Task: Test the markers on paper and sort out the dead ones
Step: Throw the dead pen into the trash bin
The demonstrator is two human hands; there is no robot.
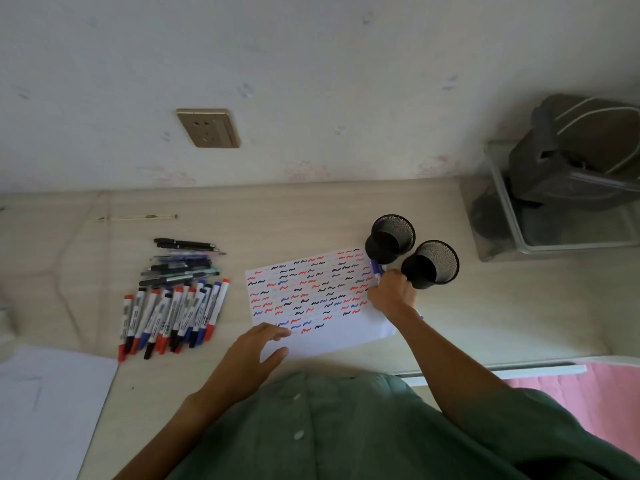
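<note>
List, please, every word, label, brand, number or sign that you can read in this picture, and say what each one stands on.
No text can be read here.
Markers: dark print on the white barrels, too small and blurred to read.
Pens: no lettering can be made out.
Paper: only red, blue and black test squiggles, no words.
Mesh cups, wall socket: no lettering shows.
</note>
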